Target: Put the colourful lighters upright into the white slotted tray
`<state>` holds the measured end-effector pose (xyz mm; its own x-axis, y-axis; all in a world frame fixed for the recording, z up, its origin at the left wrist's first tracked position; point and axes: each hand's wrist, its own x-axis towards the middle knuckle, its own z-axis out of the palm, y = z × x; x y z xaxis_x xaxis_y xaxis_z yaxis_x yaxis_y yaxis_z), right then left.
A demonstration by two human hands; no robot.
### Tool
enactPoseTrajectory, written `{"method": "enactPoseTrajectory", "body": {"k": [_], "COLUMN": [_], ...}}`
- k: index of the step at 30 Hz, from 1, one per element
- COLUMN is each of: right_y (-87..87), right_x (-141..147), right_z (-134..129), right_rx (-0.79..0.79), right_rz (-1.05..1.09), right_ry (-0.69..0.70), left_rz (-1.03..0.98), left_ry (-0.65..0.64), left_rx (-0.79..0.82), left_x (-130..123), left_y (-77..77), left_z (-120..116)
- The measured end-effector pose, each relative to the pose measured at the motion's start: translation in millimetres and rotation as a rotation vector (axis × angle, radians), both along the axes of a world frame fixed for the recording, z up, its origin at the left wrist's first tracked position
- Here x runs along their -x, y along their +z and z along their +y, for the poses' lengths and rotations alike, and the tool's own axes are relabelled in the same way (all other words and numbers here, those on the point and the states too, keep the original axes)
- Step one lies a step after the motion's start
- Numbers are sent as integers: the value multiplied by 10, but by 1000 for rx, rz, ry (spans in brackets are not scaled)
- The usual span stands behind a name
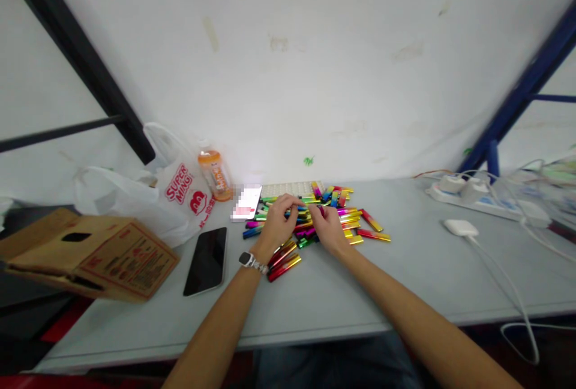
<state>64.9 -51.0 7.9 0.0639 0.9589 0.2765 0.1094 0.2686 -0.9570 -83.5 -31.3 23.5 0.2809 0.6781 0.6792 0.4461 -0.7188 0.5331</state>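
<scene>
Many slim, shiny metallic pieces that look like lighters, such as a red and gold one (pixel 284 268), lie in a loose pile on the grey table (pixel 391 281). Above the pile, my left hand (pixel 281 218), with a watch (pixel 246 259) on its wrist, has its fingers curled in a pinch. My right hand (pixel 330 230) is close beside it, thumb and fingers pressed together. What sits between the fingertips is too small and partly hidden to make out. More of the pieces, in green, blue, purple and gold, show under and around both hands.
Behind the pile lies a pale keyboard-like strip (pixel 292 188). A lit phone (pixel 247 203), a dark phone (pixel 206 262), an orange drink bottle (pixel 215 173), a white plastic bag (pixel 166 197) and a cardboard box (pixel 121 257) stand left. A power strip (pixel 508 206) and white charger (pixel 461 228) lie right.
</scene>
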Motion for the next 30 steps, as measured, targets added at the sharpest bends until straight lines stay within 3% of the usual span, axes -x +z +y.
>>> {"method": "enactPoseTrajectory", "body": {"k": [3,7,20,30], "right_y": [-15,-47,-70,-87], "right_x": [12,30,29,26], "right_z": [5,20,-6,20], "right_rx": [-102,-154,-166,-153], "right_rz": [-111,-136,-107,-100], "right_ry": [-72,-67,23,3], "left_rz": [19,26,26,45], "left_ry": [-24,-40,-67,-72], "left_rx": [8,5,26,35], "left_x": [-12,-32,-46,-47], "left_y": [-19,-42,-78,-67], "left_z": [-5,-9,-4,-12]}}
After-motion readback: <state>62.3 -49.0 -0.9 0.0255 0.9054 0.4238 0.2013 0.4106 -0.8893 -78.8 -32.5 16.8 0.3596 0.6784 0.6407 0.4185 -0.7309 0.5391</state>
